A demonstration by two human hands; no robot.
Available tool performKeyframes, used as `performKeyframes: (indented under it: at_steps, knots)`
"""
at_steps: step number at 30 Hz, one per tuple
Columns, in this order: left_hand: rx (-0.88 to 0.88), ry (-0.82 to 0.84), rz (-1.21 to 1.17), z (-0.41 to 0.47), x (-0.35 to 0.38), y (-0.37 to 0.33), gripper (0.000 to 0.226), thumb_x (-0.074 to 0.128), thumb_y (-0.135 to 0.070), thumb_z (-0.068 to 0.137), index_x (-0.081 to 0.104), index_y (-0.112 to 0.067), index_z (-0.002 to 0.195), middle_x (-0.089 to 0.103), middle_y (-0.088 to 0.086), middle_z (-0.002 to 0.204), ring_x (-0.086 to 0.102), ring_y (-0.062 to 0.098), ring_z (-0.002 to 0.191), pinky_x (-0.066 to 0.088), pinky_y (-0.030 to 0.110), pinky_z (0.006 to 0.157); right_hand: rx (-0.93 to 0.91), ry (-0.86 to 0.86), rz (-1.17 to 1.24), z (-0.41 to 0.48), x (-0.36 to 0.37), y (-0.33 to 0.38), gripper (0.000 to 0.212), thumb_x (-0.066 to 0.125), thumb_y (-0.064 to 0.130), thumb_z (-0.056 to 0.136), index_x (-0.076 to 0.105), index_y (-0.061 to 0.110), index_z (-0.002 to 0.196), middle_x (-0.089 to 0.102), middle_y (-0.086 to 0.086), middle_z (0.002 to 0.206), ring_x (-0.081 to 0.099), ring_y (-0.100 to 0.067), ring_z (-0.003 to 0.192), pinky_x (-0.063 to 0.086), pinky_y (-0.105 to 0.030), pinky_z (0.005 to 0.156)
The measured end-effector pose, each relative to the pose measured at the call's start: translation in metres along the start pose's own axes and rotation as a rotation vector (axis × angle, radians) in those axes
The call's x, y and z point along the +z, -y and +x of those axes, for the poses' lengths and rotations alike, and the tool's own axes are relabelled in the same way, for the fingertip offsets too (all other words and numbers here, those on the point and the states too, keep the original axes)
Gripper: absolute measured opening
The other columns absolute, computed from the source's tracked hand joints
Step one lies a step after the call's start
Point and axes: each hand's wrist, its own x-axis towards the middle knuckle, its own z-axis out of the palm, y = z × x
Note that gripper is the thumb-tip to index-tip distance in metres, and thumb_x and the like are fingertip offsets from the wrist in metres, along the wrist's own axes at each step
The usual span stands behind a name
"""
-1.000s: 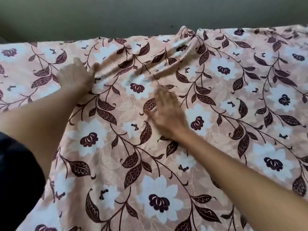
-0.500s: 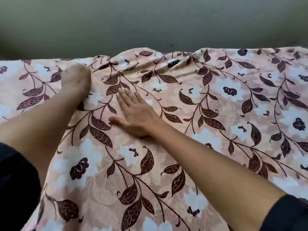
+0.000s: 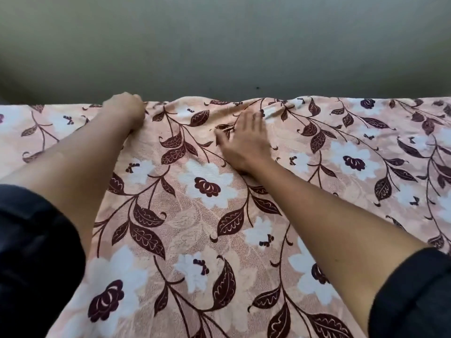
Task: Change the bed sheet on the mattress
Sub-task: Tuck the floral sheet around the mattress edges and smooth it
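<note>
Now both my hands have moved up to the far edge of the floral bed sheet (image 3: 207,191), which lies spread under and around them, against the wall (image 3: 219,45). My left hand (image 3: 124,107) sits on that edge with its fingers hidden beyond it, so I cannot tell whether it grips. My right hand (image 3: 244,140), just beside it, presses flat and spread on a bunched ridge, likely smoothing before tucking.

Floral bed sheet (image 3: 200,215), left hand (image 3: 124,107) at far edge, right hand (image 3: 244,142) flat beside folds
</note>
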Motion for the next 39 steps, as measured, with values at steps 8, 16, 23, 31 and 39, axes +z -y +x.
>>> performKeyframes:
  at_steps: [8, 16, 23, 31, 39]
  knots:
    - [-0.287, -0.125, -0.258, 0.017, 0.011, 0.054, 0.033, 0.039, -0.002, 0.095, 0.052, 0.015, 0.121, 0.050, 0.031, 0.129, 0.047, 0.040, 0.122, 0.040, 0.039, 0.097, -0.193, -0.199, 0.068, -0.024, 0.001, 0.016, 0.084, 0.008, 0.065, 0.091, -0.011, 0.005, 0.146, -0.017, -0.011, 0.155, -0.017, -0.021, 0.143, -0.010, -0.037, 0.117]
    - [-0.299, -0.270, -0.800, 0.013, 0.029, 0.068, 0.085, 0.064, -0.070, 0.068, 0.051, -0.007, 0.124, 0.055, 0.012, 0.128, 0.051, 0.026, 0.120, 0.041, 0.035, 0.099, 0.179, -0.014, 0.023, 0.001, -0.002, -0.031, 0.087, 0.009, 0.066, 0.091, -0.010, 0.002, 0.147, -0.013, -0.018, 0.155, -0.013, -0.029, 0.143, -0.006, -0.041, 0.117]
    - [-0.355, -0.483, -0.792, 0.007, 0.028, 0.072, 0.018, 0.043, -0.025, 0.095, 0.056, -0.012, 0.095, 0.055, 0.021, 0.126, 0.049, 0.032, 0.118, 0.032, 0.030, 0.095, -0.465, 0.153, 0.038, -0.016, -0.005, 0.103, 0.082, 0.012, 0.064, 0.093, -0.011, 0.007, 0.148, -0.017, -0.011, 0.155, -0.016, -0.025, 0.143, -0.009, -0.041, 0.117]
    - [-0.341, -0.542, -0.977, -0.006, 0.027, 0.068, 0.053, 0.059, -0.068, 0.073, 0.024, -0.028, 0.071, 0.050, -0.007, 0.091, 0.046, 0.009, 0.087, 0.037, 0.017, 0.087, -0.065, 0.038, 0.001, -0.068, 0.008, -0.003, 0.083, 0.000, 0.067, 0.089, -0.016, 0.010, 0.147, -0.022, -0.007, 0.154, -0.020, -0.021, 0.142, -0.010, -0.041, 0.117]
    - [0.017, 0.047, -0.463, -0.078, 0.005, 0.097, 0.049, 0.064, -0.058, 0.077, 0.059, -0.010, 0.068, 0.060, 0.012, 0.066, 0.053, 0.024, 0.059, 0.042, 0.025, 0.047, -0.027, 0.010, -0.022, -0.063, 0.013, 0.001, 0.084, 0.004, 0.067, 0.090, -0.015, 0.008, 0.147, -0.021, -0.009, 0.154, -0.018, -0.025, 0.142, -0.006, -0.044, 0.117]
